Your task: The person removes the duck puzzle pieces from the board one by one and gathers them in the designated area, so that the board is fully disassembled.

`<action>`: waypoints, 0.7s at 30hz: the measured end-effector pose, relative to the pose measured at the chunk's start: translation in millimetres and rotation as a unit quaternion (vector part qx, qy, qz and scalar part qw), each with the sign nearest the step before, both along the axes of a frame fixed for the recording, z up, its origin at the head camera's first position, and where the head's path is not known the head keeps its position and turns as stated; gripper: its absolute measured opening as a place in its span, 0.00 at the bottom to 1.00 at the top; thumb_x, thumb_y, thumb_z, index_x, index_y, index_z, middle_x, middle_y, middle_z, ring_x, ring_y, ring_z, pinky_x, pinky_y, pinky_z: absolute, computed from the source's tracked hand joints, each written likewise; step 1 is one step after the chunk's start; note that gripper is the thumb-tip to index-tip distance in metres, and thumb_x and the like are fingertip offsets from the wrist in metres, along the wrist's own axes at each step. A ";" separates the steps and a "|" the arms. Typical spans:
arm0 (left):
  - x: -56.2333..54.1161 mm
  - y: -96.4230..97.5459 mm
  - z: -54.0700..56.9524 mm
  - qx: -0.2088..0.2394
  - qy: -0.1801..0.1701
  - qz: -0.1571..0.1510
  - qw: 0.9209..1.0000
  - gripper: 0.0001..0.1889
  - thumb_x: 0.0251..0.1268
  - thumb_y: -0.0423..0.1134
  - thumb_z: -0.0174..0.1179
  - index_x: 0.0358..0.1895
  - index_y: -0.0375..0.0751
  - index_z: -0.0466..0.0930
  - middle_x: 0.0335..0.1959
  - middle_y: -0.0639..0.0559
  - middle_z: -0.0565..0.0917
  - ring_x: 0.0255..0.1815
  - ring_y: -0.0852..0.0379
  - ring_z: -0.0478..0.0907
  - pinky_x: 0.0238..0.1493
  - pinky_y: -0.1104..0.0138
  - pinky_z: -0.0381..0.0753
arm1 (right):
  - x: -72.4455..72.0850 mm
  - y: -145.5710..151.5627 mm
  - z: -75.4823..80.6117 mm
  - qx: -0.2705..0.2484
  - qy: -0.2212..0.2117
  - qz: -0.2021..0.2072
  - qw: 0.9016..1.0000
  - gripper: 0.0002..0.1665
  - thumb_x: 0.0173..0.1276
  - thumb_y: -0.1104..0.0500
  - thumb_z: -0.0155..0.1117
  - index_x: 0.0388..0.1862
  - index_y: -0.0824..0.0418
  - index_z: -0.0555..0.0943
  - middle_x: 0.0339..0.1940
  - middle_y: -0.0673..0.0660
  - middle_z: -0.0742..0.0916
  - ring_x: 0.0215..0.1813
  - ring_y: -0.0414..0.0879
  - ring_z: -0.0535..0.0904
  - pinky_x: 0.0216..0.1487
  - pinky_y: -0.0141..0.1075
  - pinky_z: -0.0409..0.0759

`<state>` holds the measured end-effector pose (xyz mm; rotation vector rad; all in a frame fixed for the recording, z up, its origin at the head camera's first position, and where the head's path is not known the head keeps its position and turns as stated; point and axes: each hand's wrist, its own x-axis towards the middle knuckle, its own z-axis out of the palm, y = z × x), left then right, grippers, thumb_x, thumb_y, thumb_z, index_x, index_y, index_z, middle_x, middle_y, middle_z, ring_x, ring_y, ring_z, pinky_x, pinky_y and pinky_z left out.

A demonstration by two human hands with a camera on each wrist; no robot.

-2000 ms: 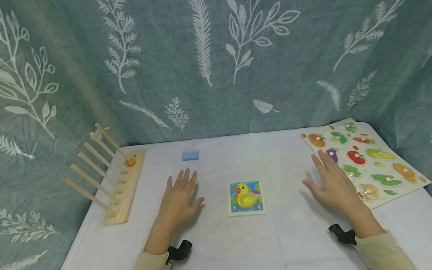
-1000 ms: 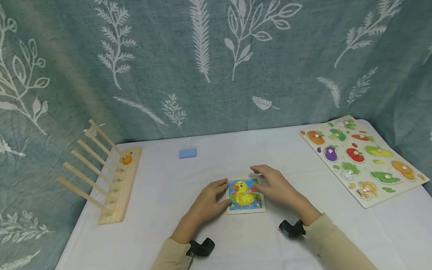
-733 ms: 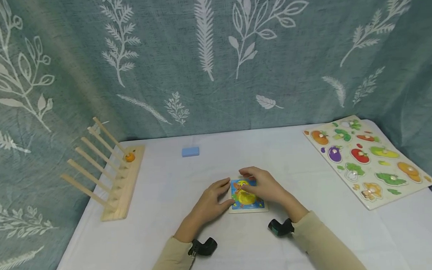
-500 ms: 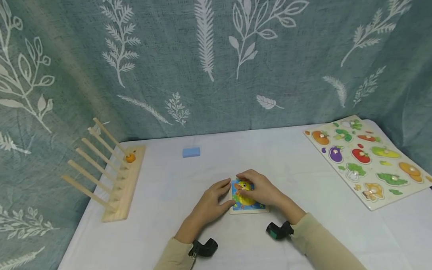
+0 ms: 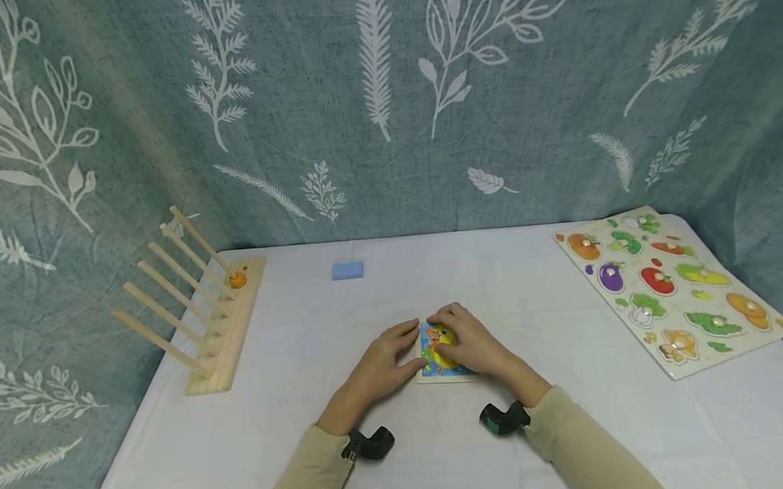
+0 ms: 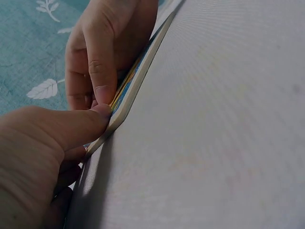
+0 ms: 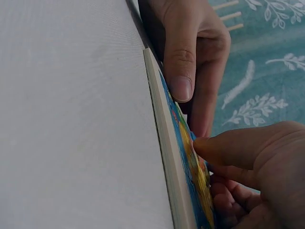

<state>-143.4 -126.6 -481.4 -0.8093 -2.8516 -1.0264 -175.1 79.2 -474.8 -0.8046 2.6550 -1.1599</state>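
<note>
A small square duck jigsaw puzzle (image 5: 435, 370) lies flat on the white table, its yellow duck on a blue ground partly covered by my right hand. My left hand (image 5: 381, 363) holds its left side, the thumb on the near left edge and the fingers at the far left corner. Over the puzzle's right part, my right hand (image 5: 475, 346) has its fingers curled, with thumb and fingertips on the picture near the duck's head. In the right wrist view the right thumb touches the puzzle's face (image 7: 183, 143); whether a single piece is pinched is hidden.
A wooden stand (image 5: 230, 351) with several slanting pegs and an orange bead stands at the left. Behind the hands lies a blue block (image 5: 348, 270). A vegetable peg puzzle board (image 5: 679, 313) lies at the right. A patterned green curtain (image 5: 415, 186) hangs behind the table.
Both hands have come inward from either side to the duck puzzle. The left has stayed at its left side while the right has slid left over the picture, its fingers curling more.
</note>
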 end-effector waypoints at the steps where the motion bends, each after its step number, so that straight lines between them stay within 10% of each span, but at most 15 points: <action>1: -0.2 -0.3 0.3 0.000 -0.001 0.000 1.000 0.32 0.61 0.44 0.64 0.64 0.29 0.68 0.68 0.42 0.69 0.69 0.43 0.65 0.68 0.53 0.69 | -0.5 -0.1 -0.2 -0.005 -0.006 -0.002 1.000 0.26 0.63 0.62 0.66 0.61 0.65 0.74 0.56 0.59 0.75 0.57 0.52 0.73 0.62 0.48 0.75; 21: -0.5 -0.5 -1.0 0.001 0.004 -0.001 1.000 0.32 0.61 0.44 0.64 0.64 0.29 0.68 0.68 0.41 0.69 0.69 0.44 0.65 0.67 0.53 0.69 | 0.5 -2.9 -3.9 -0.057 0.002 -0.079 0.995 0.18 0.62 0.63 0.67 0.52 0.60 0.81 0.49 0.54 0.83 0.49 0.47 0.79 0.52 0.42 0.81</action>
